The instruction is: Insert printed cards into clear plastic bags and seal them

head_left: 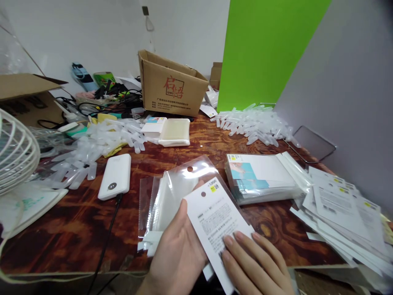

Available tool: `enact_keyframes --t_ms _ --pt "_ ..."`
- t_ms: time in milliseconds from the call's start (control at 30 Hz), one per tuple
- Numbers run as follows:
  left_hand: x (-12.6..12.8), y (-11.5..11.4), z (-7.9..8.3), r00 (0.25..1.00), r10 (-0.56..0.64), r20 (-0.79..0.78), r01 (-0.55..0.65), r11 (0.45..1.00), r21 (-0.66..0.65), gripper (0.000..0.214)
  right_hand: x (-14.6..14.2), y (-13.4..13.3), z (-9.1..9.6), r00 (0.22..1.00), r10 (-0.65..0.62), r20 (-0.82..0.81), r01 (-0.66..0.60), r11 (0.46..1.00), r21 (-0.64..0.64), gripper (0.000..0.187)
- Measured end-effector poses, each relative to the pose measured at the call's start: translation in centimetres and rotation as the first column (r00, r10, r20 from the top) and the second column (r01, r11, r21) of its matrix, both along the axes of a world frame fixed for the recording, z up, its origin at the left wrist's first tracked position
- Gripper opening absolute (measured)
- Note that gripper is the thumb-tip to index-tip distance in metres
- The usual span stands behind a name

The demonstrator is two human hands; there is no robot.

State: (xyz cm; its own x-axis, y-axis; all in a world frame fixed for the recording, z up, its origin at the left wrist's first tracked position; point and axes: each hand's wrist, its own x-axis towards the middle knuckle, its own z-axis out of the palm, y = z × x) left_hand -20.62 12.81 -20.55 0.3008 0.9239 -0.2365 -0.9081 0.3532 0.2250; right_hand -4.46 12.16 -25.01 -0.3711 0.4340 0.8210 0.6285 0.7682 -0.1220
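Observation:
My left hand [178, 254] grips a white printed card [211, 217] with a hole and a yellow mark near its top. Behind the card is a clear plastic bag [201, 166], its holed flap standing above my left fingers. Across the card's lower part lie the fingers of my right hand [254, 262], closed on it; the thumb is hidden. Several clear bags [166, 192] lie on the table just left of the card. Beyond my right hand is a stack of bagged cards [264, 176] with blue pictures.
Loose white cards [344, 209] spread at the right edge. Translucent plastic pieces are heaped at the back right [254, 123] and left [92, 143]. A white power bank [115, 176] with a cable, a fan [18, 151] and a cardboard box [172, 86] stand on the wooden table [132, 237].

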Motion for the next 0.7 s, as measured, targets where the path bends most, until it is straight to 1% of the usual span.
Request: enact_keyframes --t_ms 67,133,200,267,333,400,500,533,600,667,700 --pt "0.5 -0.3 -0.1 0.996 -0.081 0.044 0.077 0.995 0.07 0.051 0.0 0.4 0.0 0.999 0.029 0.012 -0.029 0.999 -0.03 0.037" --pt "0.7 -0.4 0.0 0.988 -0.139 0.061 0.132 0.985 0.113 0.051 0.2 0.5 -0.1 0.999 0.046 0.007 -0.045 0.996 -0.072 0.034" --pt "0.6 -0.5 0.1 0.988 -0.142 0.057 0.135 0.984 0.113 0.047 0.6 0.4 -0.3 0.999 0.034 -0.01 -0.035 0.994 -0.108 0.028" --pt "0.4 -0.4 0.1 0.991 -0.13 0.038 0.127 0.988 0.086 0.044 1.1 0.2 -0.6 1.0 0.02 0.0 -0.02 0.99 -0.137 0.026" --pt "0.2 -0.4 0.0 0.992 -0.124 0.02 0.123 0.99 0.064 0.042 1.4 0.1 -0.8 0.998 0.042 0.052 -0.034 0.988 -0.151 0.033" --pt "0.2 -0.5 0.0 0.992 -0.124 -0.002 0.124 0.99 0.06 0.038 1.6 0.2 -0.8 0.999 0.029 0.02 -0.026 0.987 -0.161 0.037" --pt "0.4 -0.8 -0.1 0.985 -0.157 -0.068 0.162 0.985 0.067 0.033 1.8 0.4 0.1 0.989 -0.047 -0.142 0.013 0.972 -0.233 0.053" --pt "0.5 -1.0 -0.1 0.978 -0.184 -0.098 0.191 0.979 0.071 0.033 1.8 0.5 0.6 0.985 -0.056 -0.163 0.01 0.963 -0.269 0.059" --pt "0.7 -1.3 -0.2 0.959 -0.228 -0.166 0.242 0.968 0.066 0.033 1.9 0.4 1.5 0.99 -0.031 -0.137 -0.018 0.941 -0.338 0.064" --pt "0.8 -1.5 -0.3 0.938 -0.253 -0.237 0.273 0.961 0.053 0.033 2.1 0.1 2.0 0.996 -0.003 -0.093 -0.033 0.926 -0.375 0.061" --pt "0.9 -1.6 -0.3 0.926 -0.264 -0.27 0.288 0.956 0.051 0.033 2.3 -0.1 2.1 0.997 -0.013 -0.082 -0.019 0.927 -0.376 0.058"
